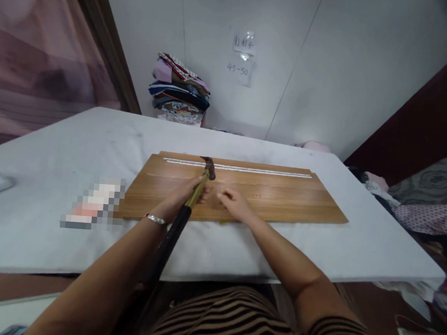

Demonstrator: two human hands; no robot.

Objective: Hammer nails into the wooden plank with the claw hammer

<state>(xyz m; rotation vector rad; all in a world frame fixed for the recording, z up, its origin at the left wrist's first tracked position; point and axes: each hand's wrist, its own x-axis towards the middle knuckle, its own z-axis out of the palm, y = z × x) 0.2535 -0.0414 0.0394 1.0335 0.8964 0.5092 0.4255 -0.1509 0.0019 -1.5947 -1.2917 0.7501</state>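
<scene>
My left hand point(186, 191) is closed around the hammer point(195, 193) just below its head, with fingers showing on the right of the handle. The hammer's dark claw head points away from me, and its black grip slants back toward my body along my forearm. Close by on the right, my right hand point(235, 203) is low over the wooden board point(282, 197), thumb and fingers drawn together. Whatever may be between those fingers is too small to make out. A few dark dots mark the board to the right of this hand.
Two thin white strips point(261, 171) run along the board's far side. The board lies on a white-covered table point(56, 145). A pixelated item point(96, 202) is left of it. Folded clothes point(181, 90) are stacked at the back, near a wall with paper notes point(241, 69).
</scene>
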